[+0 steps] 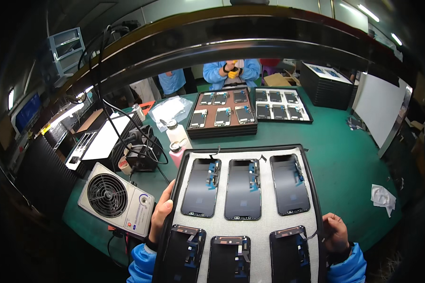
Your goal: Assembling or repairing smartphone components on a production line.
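we see bright overhead tube lights (367, 12) upper right, even light on green table (344, 155). soft glare on phone screens (242, 188). heavy fisheye bending, dark vignette at rim. centre sharp, edges blurred.

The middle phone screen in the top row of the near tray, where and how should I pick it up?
Pinch the middle phone screen by its long side edges, coming straight down. It lies flat on the mat of the tray with gaps to both neighbours; avoid the blue-taped flex cable near its top right.

fan unit (115, 199) crowding left, bare mat (349, 155) right
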The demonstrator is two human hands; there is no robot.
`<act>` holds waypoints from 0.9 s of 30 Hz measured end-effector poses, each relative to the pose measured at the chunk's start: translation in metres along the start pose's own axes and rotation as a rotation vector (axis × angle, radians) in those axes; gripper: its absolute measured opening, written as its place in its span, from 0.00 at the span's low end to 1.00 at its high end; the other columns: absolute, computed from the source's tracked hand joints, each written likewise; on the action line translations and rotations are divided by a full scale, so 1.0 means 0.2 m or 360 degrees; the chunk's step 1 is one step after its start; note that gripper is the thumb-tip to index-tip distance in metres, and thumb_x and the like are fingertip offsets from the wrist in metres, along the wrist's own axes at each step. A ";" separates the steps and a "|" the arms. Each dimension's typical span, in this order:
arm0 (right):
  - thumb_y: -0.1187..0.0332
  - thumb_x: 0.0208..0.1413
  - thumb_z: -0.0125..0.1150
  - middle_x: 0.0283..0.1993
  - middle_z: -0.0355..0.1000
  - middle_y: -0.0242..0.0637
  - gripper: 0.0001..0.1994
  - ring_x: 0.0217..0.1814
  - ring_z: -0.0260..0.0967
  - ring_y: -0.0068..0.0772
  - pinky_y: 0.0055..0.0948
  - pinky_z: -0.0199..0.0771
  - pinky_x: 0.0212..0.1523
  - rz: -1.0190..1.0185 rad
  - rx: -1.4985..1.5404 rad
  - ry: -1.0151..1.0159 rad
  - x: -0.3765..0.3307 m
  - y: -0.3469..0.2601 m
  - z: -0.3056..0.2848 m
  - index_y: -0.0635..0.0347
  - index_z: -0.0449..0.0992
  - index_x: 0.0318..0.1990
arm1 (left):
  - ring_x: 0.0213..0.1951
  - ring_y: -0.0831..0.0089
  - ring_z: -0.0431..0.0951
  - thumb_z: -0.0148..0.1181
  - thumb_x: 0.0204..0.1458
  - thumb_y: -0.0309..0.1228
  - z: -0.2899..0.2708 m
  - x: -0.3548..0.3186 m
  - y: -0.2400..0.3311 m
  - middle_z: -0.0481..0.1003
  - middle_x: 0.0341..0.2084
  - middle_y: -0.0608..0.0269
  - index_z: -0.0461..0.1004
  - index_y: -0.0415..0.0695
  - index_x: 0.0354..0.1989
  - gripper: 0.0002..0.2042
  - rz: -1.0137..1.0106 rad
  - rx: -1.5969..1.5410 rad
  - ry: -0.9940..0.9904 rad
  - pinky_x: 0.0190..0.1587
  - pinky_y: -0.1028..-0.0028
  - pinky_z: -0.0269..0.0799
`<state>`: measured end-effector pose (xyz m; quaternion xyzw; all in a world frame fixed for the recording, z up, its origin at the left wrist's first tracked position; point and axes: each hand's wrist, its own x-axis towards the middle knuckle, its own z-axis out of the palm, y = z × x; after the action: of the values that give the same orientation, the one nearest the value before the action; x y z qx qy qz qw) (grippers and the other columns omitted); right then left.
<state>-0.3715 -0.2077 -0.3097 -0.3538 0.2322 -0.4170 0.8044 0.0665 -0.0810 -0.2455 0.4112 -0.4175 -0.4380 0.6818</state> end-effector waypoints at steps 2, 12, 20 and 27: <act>0.66 0.64 0.48 0.40 0.78 0.52 0.14 0.37 0.79 0.44 0.40 0.80 0.24 -0.0049 -0.0035 0.0038 -0.01 0.02 -0.03 0.70 0.73 0.43 | 0.59 0.61 0.69 0.52 0.55 0.47 -0.01 0.00 0.00 0.64 0.60 0.44 0.47 0.31 0.70 0.41 0.0016 0.0050 -0.0024 0.62 0.67 0.64; 0.63 0.64 0.47 0.39 0.77 0.52 0.15 0.31 0.78 0.43 0.35 0.79 0.24 -0.0084 -0.0058 0.0081 0.02 0.01 0.03 0.69 0.73 0.42 | 0.59 0.61 0.70 0.48 0.57 0.43 -0.01 0.02 -0.02 0.65 0.60 0.43 0.47 0.32 0.70 0.38 0.0005 -0.0037 0.0044 0.61 0.65 0.66; 0.64 0.63 0.47 0.38 0.77 0.53 0.15 0.30 0.78 0.43 0.34 0.78 0.23 -0.0078 -0.0075 0.0090 0.02 0.02 0.01 0.69 0.73 0.42 | 0.55 0.62 0.72 0.51 0.56 0.47 0.00 0.02 -0.04 0.67 0.57 0.45 0.49 0.33 0.70 0.39 0.0064 -0.0004 0.0085 0.57 0.64 0.71; 0.64 0.63 0.47 0.37 0.77 0.53 0.15 0.29 0.78 0.43 0.35 0.78 0.24 -0.0088 -0.0123 0.0084 0.00 0.02 0.01 0.69 0.73 0.42 | 0.55 0.62 0.72 0.50 0.57 0.46 0.01 0.01 -0.04 0.67 0.57 0.45 0.48 0.33 0.70 0.38 0.0052 -0.0027 0.0099 0.57 0.63 0.71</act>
<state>-0.3677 -0.2053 -0.3113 -0.3796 0.2593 -0.4391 0.7719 0.0640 -0.0857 -0.2515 0.4119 -0.3991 -0.4174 0.7048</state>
